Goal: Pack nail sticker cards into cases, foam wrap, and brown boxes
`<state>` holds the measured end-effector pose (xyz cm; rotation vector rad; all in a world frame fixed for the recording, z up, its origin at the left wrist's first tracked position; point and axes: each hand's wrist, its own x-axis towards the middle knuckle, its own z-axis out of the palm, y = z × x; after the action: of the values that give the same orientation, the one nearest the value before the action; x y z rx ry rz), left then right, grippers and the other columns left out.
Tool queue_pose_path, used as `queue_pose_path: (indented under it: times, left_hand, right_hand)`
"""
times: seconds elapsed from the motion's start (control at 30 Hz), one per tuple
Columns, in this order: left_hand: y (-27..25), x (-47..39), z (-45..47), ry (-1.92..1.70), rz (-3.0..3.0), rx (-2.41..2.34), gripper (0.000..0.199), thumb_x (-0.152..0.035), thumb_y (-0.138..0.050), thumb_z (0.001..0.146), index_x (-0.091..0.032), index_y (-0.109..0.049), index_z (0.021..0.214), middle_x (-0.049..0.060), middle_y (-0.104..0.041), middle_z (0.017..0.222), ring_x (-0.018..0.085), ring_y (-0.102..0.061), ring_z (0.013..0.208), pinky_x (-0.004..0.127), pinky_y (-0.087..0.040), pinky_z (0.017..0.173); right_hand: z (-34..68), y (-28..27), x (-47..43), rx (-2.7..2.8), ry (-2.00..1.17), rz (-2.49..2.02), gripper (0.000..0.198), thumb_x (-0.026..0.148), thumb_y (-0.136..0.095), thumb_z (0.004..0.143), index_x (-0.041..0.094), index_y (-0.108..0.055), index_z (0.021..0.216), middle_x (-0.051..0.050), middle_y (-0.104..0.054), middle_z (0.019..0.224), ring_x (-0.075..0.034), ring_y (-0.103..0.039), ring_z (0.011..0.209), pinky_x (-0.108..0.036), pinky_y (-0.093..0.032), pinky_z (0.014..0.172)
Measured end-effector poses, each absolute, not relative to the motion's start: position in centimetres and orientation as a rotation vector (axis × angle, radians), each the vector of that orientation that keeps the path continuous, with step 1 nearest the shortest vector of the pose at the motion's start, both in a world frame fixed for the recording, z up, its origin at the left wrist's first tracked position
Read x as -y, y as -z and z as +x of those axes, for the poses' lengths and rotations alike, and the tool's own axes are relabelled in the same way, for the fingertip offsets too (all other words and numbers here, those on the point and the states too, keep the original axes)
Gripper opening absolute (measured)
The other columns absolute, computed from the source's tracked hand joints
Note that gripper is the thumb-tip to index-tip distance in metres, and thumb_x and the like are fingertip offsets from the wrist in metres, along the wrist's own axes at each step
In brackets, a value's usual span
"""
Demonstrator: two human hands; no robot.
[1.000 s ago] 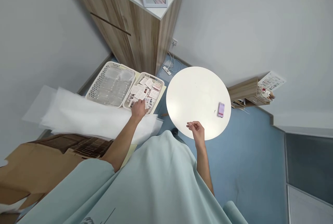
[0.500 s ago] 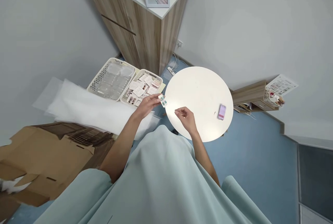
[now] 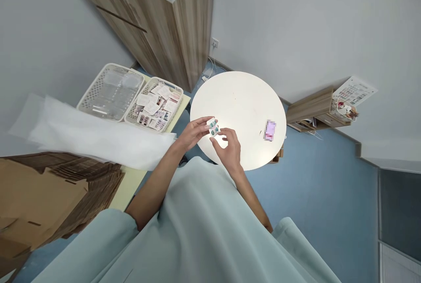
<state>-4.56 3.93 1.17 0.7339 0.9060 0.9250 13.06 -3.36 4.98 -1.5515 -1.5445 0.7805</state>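
My left hand (image 3: 192,134) pinches a small white card (image 3: 213,127) bearing several teal press-on nails. The card is tilted, above the near left part of the round white table (image 3: 243,94). Beside its right edge is my right hand (image 3: 229,147), its thumb and index finger apart in a curve. The index fingertip seems to touch the card's edge; whether the thumb touches it too, I cannot tell.
On the left, a basket (image 3: 128,118) holds several nail cards, next to a basket (image 3: 82,99) of clear plastic packs. White foam sheets (image 3: 98,138) and flattened cardboard boxes (image 3: 42,199) lie nearer. A blurred purple item (image 3: 270,130) rests on the table; a wooden cabinet (image 3: 164,24) stands behind.
My right hand has moved in to the card, which now faces up between my hands. The view has shifted, so the table and baskets appear further left.
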Motion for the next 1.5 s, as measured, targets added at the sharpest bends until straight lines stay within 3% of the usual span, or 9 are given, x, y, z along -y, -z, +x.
queue_pose_path:
  times: [0.13,0.27,0.37,0.5,0.67,0.93,1.1,1.33,1.5]
  left_hand:
    - [-2.3,-3.4,-2.7,-0.963,0.817,-1.024,0.070,-0.054,-0.101,0.072,-0.020,-0.081,0.130,0.016,-0.080,0.140,0.038,-0.071,0.138,0.053,-0.058,0.120]
    - [-3.0,-2.7,-1.2,-1.030,0.865,-1.137,0.063,-0.061,-0.091,0.084,-0.019,-0.078,0.129,0.015,-0.080,0.137,0.032,-0.078,0.124,0.048,-0.063,0.112]
    - [-3.0,-2.3,-0.8,-1.081,0.880,-1.252,0.052,-0.063,-0.082,0.091,-0.018,-0.077,0.117,0.012,-0.082,0.116,0.027,-0.079,0.105,0.043,-0.065,0.096]
    - [-3.0,-2.2,-1.5,-1.101,0.860,-1.253,0.048,-0.059,-0.090,0.083,-0.019,-0.075,0.106,0.008,-0.078,0.100,0.022,-0.074,0.090,0.034,-0.059,0.078]
    - [-3.7,-2.1,-2.9,-1.108,0.770,-1.143,0.048,-0.055,-0.097,0.079,-0.020,-0.077,0.104,0.004,-0.075,0.094,0.017,-0.068,0.081,0.033,-0.057,0.080]
    - [-4.2,-1.7,-4.3,-0.900,0.582,-0.707,0.072,-0.060,-0.099,0.081,-0.024,-0.079,0.140,0.012,-0.082,0.129,0.029,-0.075,0.118,0.040,-0.059,0.100]
    - [-4.2,-1.0,-4.4,-0.880,0.652,-0.685,0.082,-0.065,-0.096,0.082,-0.021,-0.076,0.149,0.020,-0.081,0.139,0.034,-0.077,0.119,0.042,-0.059,0.101]
    - [-3.9,-0.6,-4.0,-1.041,0.725,-0.981,0.081,-0.061,-0.096,0.080,-0.018,-0.074,0.145,0.020,-0.082,0.135,0.034,-0.075,0.127,0.044,-0.059,0.103]
    - [-3.9,-0.5,-4.0,-1.113,0.776,-1.090,0.080,-0.060,-0.100,0.073,-0.019,-0.075,0.137,0.020,-0.081,0.137,0.035,-0.073,0.133,0.046,-0.061,0.106]
  right_hand:
    - [14.2,-4.7,3.8,1.584,-0.653,-1.600,0.021,0.044,-0.059,0.111,0.029,-0.072,0.104,-0.008,-0.077,0.107,-0.025,-0.075,0.105,-0.041,-0.063,0.092]
    - [15.3,-5.0,3.6,1.477,-0.639,-1.667,0.028,0.048,-0.057,0.109,0.028,-0.072,0.096,-0.008,-0.077,0.098,-0.025,-0.073,0.096,-0.042,-0.063,0.090]
    - [16.1,-5.6,3.3,1.318,-0.785,-1.675,0.029,0.053,-0.064,0.104,0.027,-0.072,0.094,-0.007,-0.079,0.099,-0.024,-0.073,0.092,-0.042,-0.064,0.089]
    - [16.5,-6.1,2.9,1.062,-1.100,-1.623,0.032,0.057,-0.074,0.094,0.025,-0.072,0.089,-0.005,-0.080,0.093,-0.024,-0.078,0.090,-0.038,-0.063,0.082]
    - [16.3,-6.5,3.0,0.913,-1.261,-1.554,0.036,0.058,-0.083,0.087,0.024,-0.073,0.084,-0.004,-0.079,0.085,-0.023,-0.079,0.086,-0.035,-0.059,0.078]
    - [16.1,-6.5,3.4,0.742,-1.658,-1.321,0.038,0.057,-0.092,0.079,0.022,-0.077,0.080,-0.003,-0.077,0.086,-0.016,-0.073,0.078,-0.028,-0.053,0.068]
    - [15.4,-5.4,3.6,0.686,-1.820,-1.286,0.042,0.059,-0.094,0.076,0.021,-0.077,0.082,-0.002,-0.076,0.086,-0.014,-0.070,0.073,-0.026,-0.051,0.064]
    - [13.5,-5.9,4.8,0.971,-1.270,-1.580,0.038,0.061,-0.085,0.087,0.023,-0.078,0.092,-0.005,-0.081,0.094,-0.020,-0.076,0.084,-0.033,-0.060,0.079]
    - [11.5,-6.8,5.4,1.307,-0.951,-1.583,0.029,0.054,-0.078,0.097,0.026,-0.076,0.092,-0.004,-0.082,0.097,-0.020,-0.075,0.085,-0.036,-0.063,0.080]
